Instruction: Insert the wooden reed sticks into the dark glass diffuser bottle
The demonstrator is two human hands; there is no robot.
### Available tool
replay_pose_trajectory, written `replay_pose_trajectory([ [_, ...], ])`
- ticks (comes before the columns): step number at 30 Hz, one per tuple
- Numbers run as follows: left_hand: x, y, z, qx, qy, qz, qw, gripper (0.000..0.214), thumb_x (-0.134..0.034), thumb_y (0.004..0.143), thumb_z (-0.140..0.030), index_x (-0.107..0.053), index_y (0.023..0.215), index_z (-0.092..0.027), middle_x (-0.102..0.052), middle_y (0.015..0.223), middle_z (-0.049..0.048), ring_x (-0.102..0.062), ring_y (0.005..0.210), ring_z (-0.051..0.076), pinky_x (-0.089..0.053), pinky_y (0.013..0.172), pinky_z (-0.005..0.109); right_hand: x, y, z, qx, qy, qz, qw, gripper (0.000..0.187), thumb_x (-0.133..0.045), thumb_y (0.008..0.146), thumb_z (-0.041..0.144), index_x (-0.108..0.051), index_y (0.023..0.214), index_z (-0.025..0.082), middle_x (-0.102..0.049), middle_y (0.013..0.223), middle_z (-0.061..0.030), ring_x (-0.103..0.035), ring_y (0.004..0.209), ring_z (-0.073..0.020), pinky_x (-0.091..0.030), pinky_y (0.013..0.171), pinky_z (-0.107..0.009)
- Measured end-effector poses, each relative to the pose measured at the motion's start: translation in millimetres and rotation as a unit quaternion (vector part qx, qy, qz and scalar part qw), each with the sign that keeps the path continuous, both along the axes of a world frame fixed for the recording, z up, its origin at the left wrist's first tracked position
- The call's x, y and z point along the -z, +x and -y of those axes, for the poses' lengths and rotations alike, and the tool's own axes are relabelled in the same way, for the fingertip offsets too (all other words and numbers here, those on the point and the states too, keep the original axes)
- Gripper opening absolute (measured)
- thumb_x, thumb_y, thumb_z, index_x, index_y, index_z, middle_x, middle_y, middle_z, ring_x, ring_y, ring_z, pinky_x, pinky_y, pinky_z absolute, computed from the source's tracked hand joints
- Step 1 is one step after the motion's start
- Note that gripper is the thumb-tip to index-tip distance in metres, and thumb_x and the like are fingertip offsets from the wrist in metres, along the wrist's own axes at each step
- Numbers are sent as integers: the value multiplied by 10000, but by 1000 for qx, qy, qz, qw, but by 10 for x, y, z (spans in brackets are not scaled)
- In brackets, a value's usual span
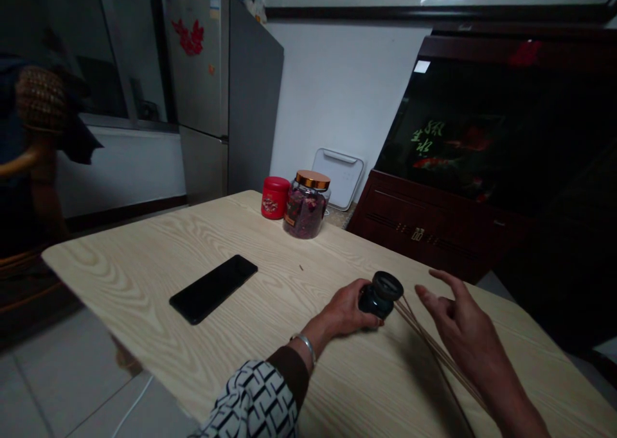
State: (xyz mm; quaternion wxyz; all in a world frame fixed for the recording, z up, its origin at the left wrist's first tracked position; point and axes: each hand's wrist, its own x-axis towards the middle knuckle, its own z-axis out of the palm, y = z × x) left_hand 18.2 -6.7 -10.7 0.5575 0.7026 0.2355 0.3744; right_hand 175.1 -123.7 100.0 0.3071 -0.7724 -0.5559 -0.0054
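My left hand (343,309) is shut around a dark teal glass bottle (378,303) with a round black top, which is tilted over the light wood-grain table (120,284). Several thin wooden sticks (434,354) fan out from beside the bottle across the tabletop to the lower right. My right hand (456,316) hovers just above those sticks, fingers apart and holding nothing. A black smartphone (213,289) lies face up to the left of my hands.
A glass jar of dried rose petals (306,207) with a gold lid and a red tin (276,198) stand at the table's far edge. Behind are a refrigerator, a white tray, a dark fish tank and a wicker chair.
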Motion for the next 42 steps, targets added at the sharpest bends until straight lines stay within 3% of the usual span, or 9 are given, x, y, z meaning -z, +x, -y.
replay_pose_trajectory([
  [5,5,-19,-5,-13,21,-11,1000,789,-868,546,-288,-547,1260,-187,-656,1109,82,-596,996,253,-465,850,329,83,-62,-186,-121,47,-105,986,758,-370,880,668,-244,1487,232,-614,1276,-148,-606,1134,-276,-477,890,-393],
  [7,20,-12,-15,-9,28,-7,1000,786,-871,549,-293,-547,1257,-190,-657,1102,78,-599,990,250,-465,841,324,93,-61,-212,-124,31,-126,984,770,-358,880,675,-252,1490,217,-655,1211,-143,-648,1059,-274,-482,883,-398],
  [12,49,16,-30,-3,17,6,1000,801,-879,523,-243,-547,1251,-194,-660,1089,74,-603,979,244,-462,829,314,4,15,-84,74,76,-64,992,662,-284,891,689,-542,1278,219,-647,620,-40,-632,584,-252,-487,643,-391],
  [15,20,0,-13,-4,20,4,1000,781,-866,543,-246,-547,1253,-187,-657,1097,76,-598,973,236,-456,817,303,34,23,-112,-25,78,-82,993,620,-355,900,638,-449,1353,226,-700,1024,-128,-670,928,-285,-506,788,-416],
  [17,-4,-16,0,-2,22,0,1000,766,-860,549,-254,-551,1246,-182,-660,1081,74,-597,958,232,-452,798,294,93,5,-180,-136,60,-85,985,655,-468,881,577,-333,1438,259,-534,1377,-146,-534,1236,-294,-470,933,-438],
  [20,-26,-25,8,0,21,4,1000,741,-852,546,-240,-563,1226,-174,-664,1060,69,-596,939,225,-444,779,284,153,-27,-266,-230,6,-45,972,688,-545,867,467,-275,1475,290,-471,1444,-122,-467,1311,-282,-424,1013,-461],
  [24,-52,-30,4,7,4,12,1000,718,-845,551,-228,-566,1209,-161,-664,1038,63,-593,923,217,-437,756,269,143,-34,-309,-160,-6,35,986,624,-593,827,470,-415,1382,247,-622,1191,-122,-641,1010,-290,-489,895,-478],
  [31,-126,-81,16,22,-16,27,999,717,-840,535,-184,-584,1205,-160,-649,985,40,-571,886,192,-423,736,252,315,-6,-405,-228,18,-58,972,507,-540,870,498,-496,1288,215,-558,1304,-122,-530,1209,-265,-422,1019,-429],
  [42,-93,-94,0,35,4,23,999,673,-818,576,-200,-584,1206,-152,-649,984,33,-564,854,181,-429,723,246,497,-137,-393,-186,87,-99,974,433,-566,868,452,-550,1224,207,-584,1222,-126,-563,1149,-276,-440,996,-441],
])
